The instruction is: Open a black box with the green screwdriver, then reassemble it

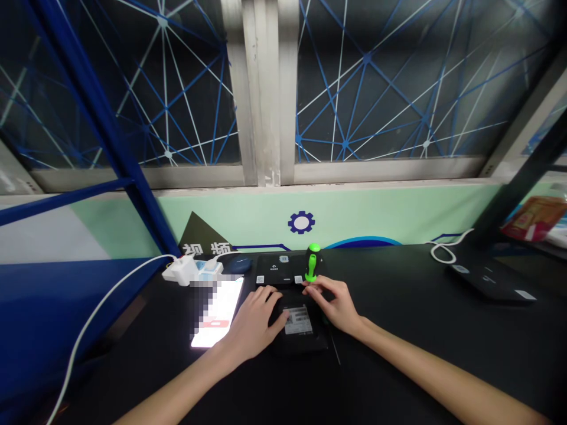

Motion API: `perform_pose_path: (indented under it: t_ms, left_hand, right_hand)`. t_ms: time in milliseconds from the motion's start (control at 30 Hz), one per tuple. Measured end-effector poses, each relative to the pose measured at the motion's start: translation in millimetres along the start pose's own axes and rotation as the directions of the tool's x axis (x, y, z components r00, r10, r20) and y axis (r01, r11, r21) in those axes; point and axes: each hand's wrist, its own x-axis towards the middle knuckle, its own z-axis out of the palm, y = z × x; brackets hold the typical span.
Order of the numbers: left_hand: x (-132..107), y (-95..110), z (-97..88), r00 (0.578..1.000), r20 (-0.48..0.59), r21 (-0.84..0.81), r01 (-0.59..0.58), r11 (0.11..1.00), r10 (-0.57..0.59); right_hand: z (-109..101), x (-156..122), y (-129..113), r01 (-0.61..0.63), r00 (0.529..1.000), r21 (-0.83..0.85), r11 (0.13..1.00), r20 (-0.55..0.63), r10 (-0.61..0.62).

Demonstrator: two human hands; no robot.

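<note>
A small black box (299,330) with a white label lies on the black table (398,330) in front of me. My left hand (257,321) rests on its left side, fingers spread over the top. At the box's far right corner my right hand (334,302) touches it with fingers curled, close to a green-handled screwdriver (312,261) standing upright. Whether the right fingers grip anything is hidden. A second black box (279,268) with small stickers sits just behind.
A lit phone (218,311) lies left of my left hand. A white charger block (186,273) with a cable and a dark mouse (240,264) sit at the back left. Another black device (489,280) and white cable lie far right. Blue shelf posts flank the table.
</note>
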Motion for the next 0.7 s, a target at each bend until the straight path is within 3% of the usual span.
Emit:
perform_pose_path:
  t_ms: [700]
  left_hand:
    - [-0.4,0.0,-1.8,1.000,0.011,0.003,-0.001,1.000,0.001]
  right_hand:
    - [1.3,0.8,3.4,-0.008,1.000,0.019,1.000,-0.025,0.008]
